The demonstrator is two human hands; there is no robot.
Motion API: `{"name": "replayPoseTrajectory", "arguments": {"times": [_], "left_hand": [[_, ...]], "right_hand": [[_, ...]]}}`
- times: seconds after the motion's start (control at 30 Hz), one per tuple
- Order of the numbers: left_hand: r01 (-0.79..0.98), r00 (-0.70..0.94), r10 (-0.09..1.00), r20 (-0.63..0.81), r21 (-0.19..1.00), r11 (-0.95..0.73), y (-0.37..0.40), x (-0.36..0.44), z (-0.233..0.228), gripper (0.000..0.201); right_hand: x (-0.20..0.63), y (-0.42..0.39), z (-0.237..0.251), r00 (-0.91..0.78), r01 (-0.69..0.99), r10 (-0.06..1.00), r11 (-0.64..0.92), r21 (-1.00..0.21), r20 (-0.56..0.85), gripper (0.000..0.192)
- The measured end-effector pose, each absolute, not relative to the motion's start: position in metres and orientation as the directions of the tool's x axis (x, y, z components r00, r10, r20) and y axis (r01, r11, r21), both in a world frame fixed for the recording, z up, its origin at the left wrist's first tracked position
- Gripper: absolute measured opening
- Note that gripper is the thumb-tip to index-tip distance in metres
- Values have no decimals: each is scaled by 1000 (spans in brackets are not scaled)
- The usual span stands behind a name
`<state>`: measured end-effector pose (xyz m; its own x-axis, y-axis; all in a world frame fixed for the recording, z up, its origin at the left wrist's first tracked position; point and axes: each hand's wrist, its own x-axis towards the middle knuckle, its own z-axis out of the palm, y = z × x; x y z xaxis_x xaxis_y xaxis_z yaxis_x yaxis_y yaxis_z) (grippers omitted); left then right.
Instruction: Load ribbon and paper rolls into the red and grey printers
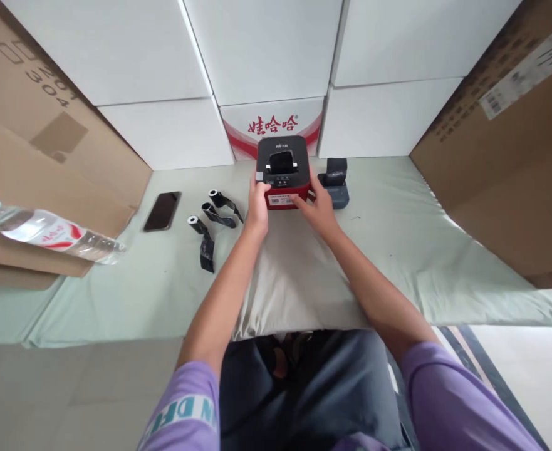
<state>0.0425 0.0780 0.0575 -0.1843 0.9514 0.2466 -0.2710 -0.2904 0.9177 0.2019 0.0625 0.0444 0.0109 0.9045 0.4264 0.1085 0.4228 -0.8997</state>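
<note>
Red-sided and black-topped, the box (282, 181) is just in front of the lettered carton (276, 122). Our left grip (258, 208) clasps its left side, thumb over the top edge; our right grip (321, 208) clasps the opposite side. We judge it light, stiff-walled and a bit slippery, so both sides, held squarely, suit us best.

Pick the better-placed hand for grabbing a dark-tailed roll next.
Likely left hand: it's on the red-and-black box's side nearest the rolls; right hand is opposite.
</note>
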Motion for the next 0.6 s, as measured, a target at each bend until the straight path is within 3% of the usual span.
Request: {"name": "replayPoseTrajectory", "arguments": {"times": [0.2,0.4,0.6], "left_hand": [[-272,-163,965,204,931,-242,110,46,23,42],[-334,-22,979,201,922,-196,121,27,-5,47],[-340,-149,983,105,928,-151,118,17,-19,56]], "right_hand": [[206,95,12,27,120,912,404,-907,409,92],[205,95,-2,-7,179,908,414,-893,419,80],[225,82,7,304,520,832,264,-813,465,63]]}}
